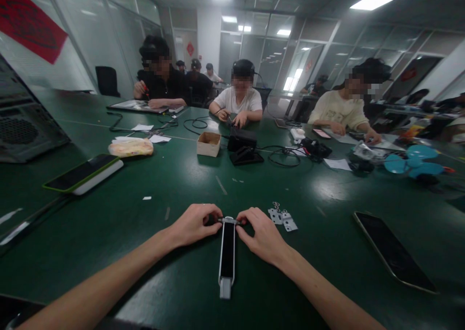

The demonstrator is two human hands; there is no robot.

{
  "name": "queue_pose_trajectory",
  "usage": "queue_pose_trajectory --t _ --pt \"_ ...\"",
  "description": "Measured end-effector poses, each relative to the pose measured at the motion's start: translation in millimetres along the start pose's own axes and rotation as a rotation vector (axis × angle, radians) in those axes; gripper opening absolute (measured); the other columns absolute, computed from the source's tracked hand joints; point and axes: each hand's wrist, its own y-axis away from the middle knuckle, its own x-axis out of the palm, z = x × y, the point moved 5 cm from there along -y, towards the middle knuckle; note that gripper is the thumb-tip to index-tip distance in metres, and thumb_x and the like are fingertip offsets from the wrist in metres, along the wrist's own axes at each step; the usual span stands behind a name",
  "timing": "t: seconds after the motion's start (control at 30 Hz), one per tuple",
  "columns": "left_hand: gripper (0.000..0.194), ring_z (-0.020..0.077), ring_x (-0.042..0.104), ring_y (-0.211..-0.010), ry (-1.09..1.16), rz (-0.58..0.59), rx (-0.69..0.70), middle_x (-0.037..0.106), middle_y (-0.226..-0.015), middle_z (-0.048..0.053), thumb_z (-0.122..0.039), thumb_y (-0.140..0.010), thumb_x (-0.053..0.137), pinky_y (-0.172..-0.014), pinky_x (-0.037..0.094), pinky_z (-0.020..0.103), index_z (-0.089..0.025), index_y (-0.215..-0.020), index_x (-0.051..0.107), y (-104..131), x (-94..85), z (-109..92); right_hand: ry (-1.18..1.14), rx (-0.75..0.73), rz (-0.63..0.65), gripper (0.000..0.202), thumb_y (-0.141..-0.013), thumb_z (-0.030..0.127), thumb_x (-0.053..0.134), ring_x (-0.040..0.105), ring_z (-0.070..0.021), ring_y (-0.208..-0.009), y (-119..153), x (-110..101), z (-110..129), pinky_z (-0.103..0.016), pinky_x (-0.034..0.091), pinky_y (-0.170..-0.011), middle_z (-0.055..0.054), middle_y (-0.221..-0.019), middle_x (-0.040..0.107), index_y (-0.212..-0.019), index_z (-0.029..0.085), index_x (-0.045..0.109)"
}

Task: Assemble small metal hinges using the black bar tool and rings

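- Far left, a computer case [31, 114] stands on the green table [174, 180].
- Next along, a green-edged device [85, 172] lies flat, and a packet [131, 147] rests beyond it, near some scraps of paper.
- Behind those, a person in black [165, 85] sits across from us, one hand round something red.
- The wearer's left hand [198, 223] is curled, thumb and fingertips pinching the left side of the stick's far end.
- The open box [208, 146] sits past that hand, beside a black block [242, 140].
- The stick [227, 250], black and silver, lies between the two hands, its pale plug end pointing towards the wearer.
- A person in white [238, 97] sits straight across.
- The right hand [259, 233] pinches the stick's far end from the right.
- Just beside it lie small metal plates [288, 221].
- Further right, a person in cream [341, 110] leans over papers.
- A dark phone [394, 250] lies nearer us, with blue blades [414, 161] beyond it.
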Motion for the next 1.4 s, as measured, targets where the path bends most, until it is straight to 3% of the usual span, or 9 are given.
queue_pose_trajectory --t 1.4 --pt "0.013 0.0115 0.050 -0.062 -0.035 -0.005 -0.039 0.060 -0.074 -0.001 -0.024 -0.081 0.057 -0.061 0.039 0.021 -0.017 -0.089 0.065 4.1 -1.6 -3.3 -0.034 0.025 -0.011 0.013 -0.087 0.018 0.051 0.056 -0.0192 -0.085 0.6 0.5 3.4 -0.033 0.047 -0.074 -0.005 -0.091 0.060 -0.093 0.020 0.063"
